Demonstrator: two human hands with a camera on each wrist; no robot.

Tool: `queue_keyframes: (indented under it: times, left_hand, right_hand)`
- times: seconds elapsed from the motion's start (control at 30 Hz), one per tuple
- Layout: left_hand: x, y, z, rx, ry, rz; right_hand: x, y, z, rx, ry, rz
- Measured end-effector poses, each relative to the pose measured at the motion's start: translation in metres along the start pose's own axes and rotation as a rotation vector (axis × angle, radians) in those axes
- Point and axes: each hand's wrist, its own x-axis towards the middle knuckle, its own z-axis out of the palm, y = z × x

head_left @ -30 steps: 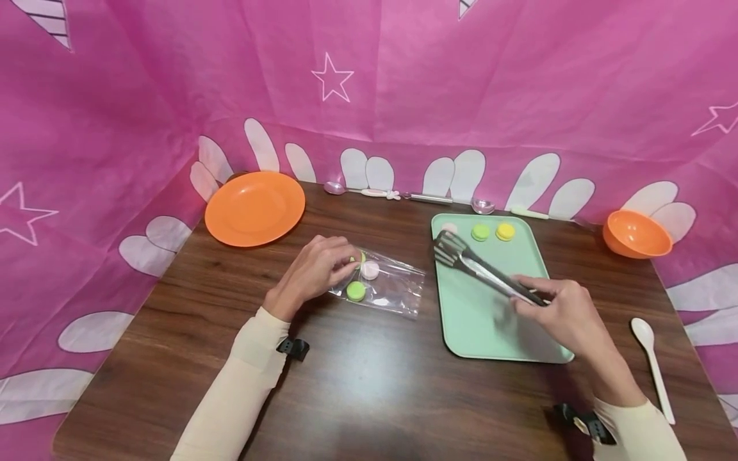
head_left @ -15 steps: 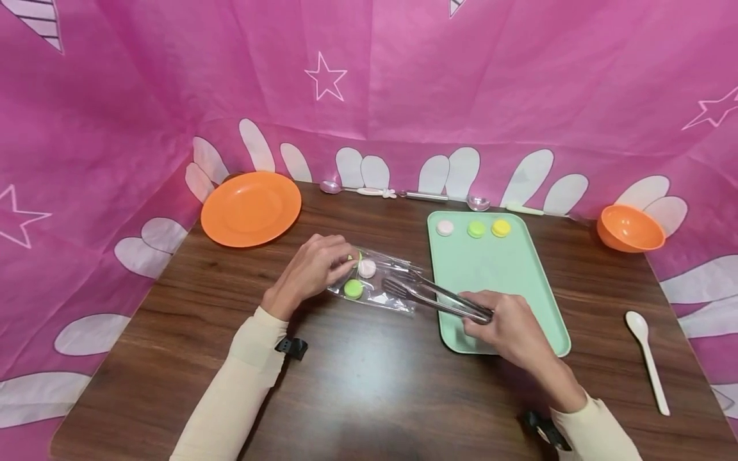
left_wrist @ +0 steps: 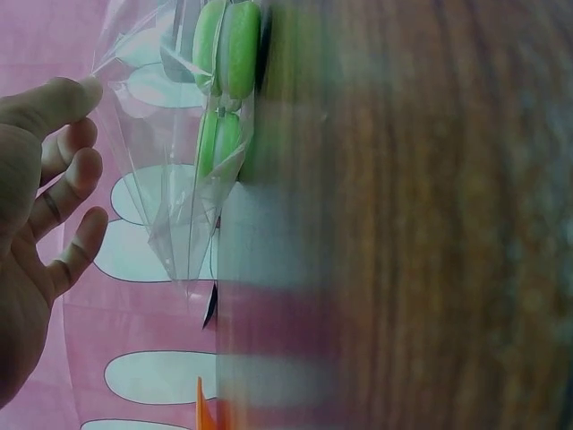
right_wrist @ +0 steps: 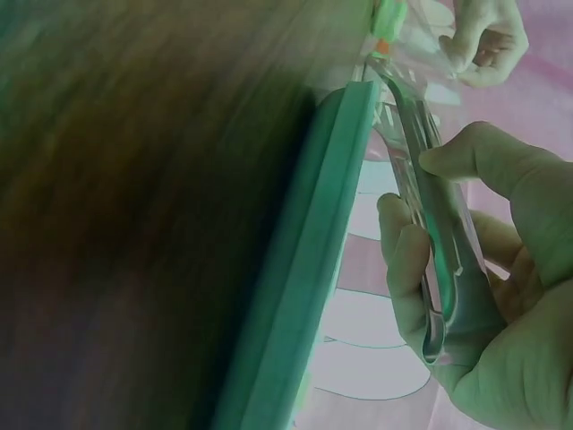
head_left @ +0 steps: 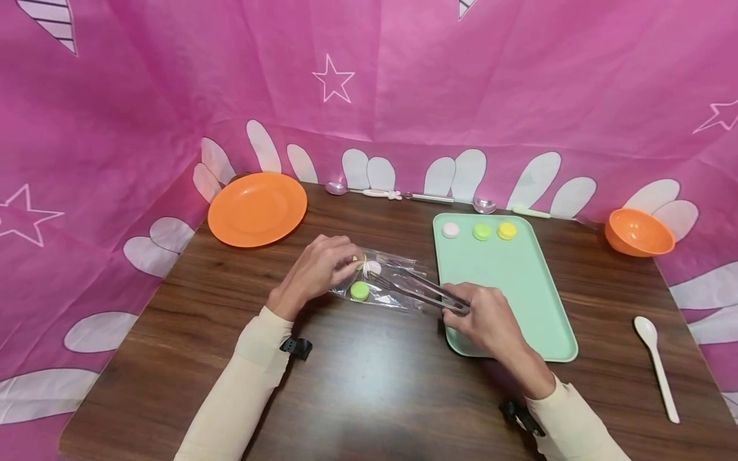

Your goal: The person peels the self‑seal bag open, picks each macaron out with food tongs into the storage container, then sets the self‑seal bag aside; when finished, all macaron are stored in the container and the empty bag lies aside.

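**Surface and grips: tongs at a clear bag**

The surface (head_left: 357, 403) is dark wood-grain, backed by pink printed cloth (head_left: 230, 70). An orange plate (head_left: 257, 210) stands far left, an orange bowl (head_left: 639, 232) far right, a white spoon (head_left: 657, 368) near right. A pale green tray (head_left: 496, 266) bears three macarons (head_left: 482, 232) along its far edge. Left of it lies a clear bag (head_left: 398, 301) containing a green macaron (head_left: 359, 291) and a pink macaron (head_left: 373, 269). Left grip (head_left: 319, 267): pinching the bag's film. Right grip (head_left: 489, 314): curled round tongs (head_left: 428, 296), their arms parted, tips at the pink macaron; contact cannot be confirmed.
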Motion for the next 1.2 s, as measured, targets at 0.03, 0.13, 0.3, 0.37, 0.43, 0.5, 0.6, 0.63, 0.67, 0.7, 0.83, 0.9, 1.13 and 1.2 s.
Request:
queue_keyframes:
  times: [0.03,0.13,0.3,0.37,0.43,0.5,0.6,0.63,0.67,0.7,0.83,0.9,1.13,1.2]
  left_hand:
    - [0.000,0.000,0.000,0.001,0.000,0.000]
    - [0.000,0.000,-0.001,0.001,-0.001,0.000]
    - [0.000,0.000,-0.002,-0.005,-0.003,-0.008]
    - [0.000,-0.001,-0.002,-0.009,0.003,-0.014]
    - [-0.001,-0.001,-0.003,-0.008,0.009,-0.019]
    - [-0.001,-0.001,-0.003,-0.010,0.014,-0.023]
    - [-0.002,-0.001,-0.003,-0.012,0.014,-0.027]
    - [-0.002,0.000,-0.003,-0.013,0.014,-0.028]
    - [-0.002,0.000,-0.003,-0.015,0.014,-0.028]
    - [-0.001,0.000,-0.002,-0.016,0.015,-0.027]
    - [-0.001,0.000,-0.002,-0.012,0.019,-0.020]
    - [-0.001,0.000,-0.001,-0.009,0.023,-0.018]
    - [0.000,0.003,0.001,-0.027,0.019,-0.026]
    - [0.000,0.002,0.002,-0.027,0.020,-0.023]
  right_hand:
    - [-0.001,0.000,-0.001,0.005,0.000,0.006]
    - [-0.004,-0.001,-0.007,0.021,0.002,0.017]
    - [-0.017,0.003,-0.021,0.045,0.025,0.019]
    - [-0.023,0.008,-0.027,0.046,0.044,0.020]
    - [-0.029,0.015,-0.034,0.039,0.065,0.026]
    - [-0.034,0.024,-0.042,0.031,0.086,0.041]
    - [-0.039,0.041,-0.056,-0.001,0.129,0.077]
    - [-0.040,0.046,-0.060,-0.013,0.142,0.096]
    - [-0.041,0.052,-0.063,-0.029,0.155,0.118]
    - [-0.041,0.057,-0.066,-0.046,0.167,0.137]
    - [-0.043,0.073,-0.068,-0.082,0.179,0.207]
    - [-0.044,0.078,-0.065,-0.087,0.174,0.226]
    - [-0.047,0.081,-0.059,-0.085,0.157,0.271]
    - [-0.048,0.080,-0.060,-0.086,0.164,0.281]
